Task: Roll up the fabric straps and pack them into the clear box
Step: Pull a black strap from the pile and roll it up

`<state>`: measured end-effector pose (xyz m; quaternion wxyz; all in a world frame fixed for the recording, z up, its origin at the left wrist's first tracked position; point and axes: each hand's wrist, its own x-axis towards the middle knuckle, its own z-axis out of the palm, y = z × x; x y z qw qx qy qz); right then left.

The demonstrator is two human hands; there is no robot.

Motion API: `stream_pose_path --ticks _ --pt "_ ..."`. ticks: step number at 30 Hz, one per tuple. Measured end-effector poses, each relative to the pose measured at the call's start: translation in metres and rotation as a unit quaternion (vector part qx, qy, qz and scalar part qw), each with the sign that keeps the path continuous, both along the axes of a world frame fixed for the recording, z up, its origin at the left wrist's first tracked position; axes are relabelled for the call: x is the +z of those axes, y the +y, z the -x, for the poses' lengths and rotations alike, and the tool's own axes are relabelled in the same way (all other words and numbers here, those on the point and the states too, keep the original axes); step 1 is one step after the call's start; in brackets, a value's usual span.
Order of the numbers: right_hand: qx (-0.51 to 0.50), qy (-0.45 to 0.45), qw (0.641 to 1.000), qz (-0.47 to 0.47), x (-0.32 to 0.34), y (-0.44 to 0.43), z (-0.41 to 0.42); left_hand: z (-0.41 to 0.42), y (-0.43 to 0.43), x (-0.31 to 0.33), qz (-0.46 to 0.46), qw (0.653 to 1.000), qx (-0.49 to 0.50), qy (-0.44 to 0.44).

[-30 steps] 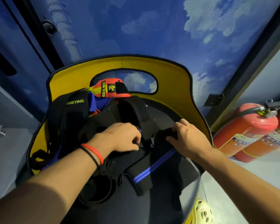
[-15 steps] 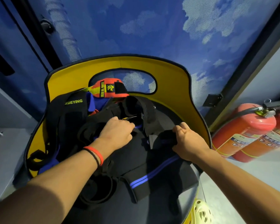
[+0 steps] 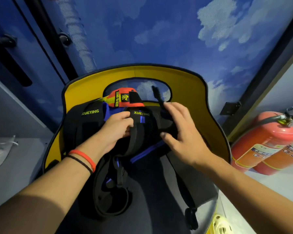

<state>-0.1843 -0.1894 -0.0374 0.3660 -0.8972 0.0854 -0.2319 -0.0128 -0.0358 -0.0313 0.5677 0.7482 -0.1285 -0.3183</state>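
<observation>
A black strap [image 3: 137, 132], raised within the last second off the pile [image 3: 85, 130] just below, hung between the left grip [image 3: 118, 126], pinched on its labelled end, and the right grip [image 3: 178, 130], spread open against it, apparently ready for rolling, no clear box showing.

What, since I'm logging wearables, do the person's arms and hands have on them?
Both forearms are bare, without sleeves or gloves. At the wrist of the left hand sit an orange-red wristband and, beside it, a thin black band. The right hand and its wrist carry nothing; no rings show.
</observation>
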Motion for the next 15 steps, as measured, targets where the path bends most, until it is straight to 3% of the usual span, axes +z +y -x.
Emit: stream_pose_path --ticks 4,7,11,15 --pt "0.104 0.046 0.990 0.082 -0.008 0.022 -0.012 0.022 -0.003 0.002 0.109 0.989 -0.026 0.100" --pt "0.142 0.061 0.988 0.000 -0.007 0.032 -0.018 0.027 0.002 0.002 0.152 0.974 -0.012 0.166" --pt "0.142 0.040 0.977 -0.152 0.004 0.035 -0.016 0.025 0.009 0.002 0.159 0.983 -0.002 0.095" --pt "-0.015 -0.014 0.973 -0.228 0.005 0.038 -0.020 0.025 0.017 0.001 0.129 0.991 -0.031 -0.002"
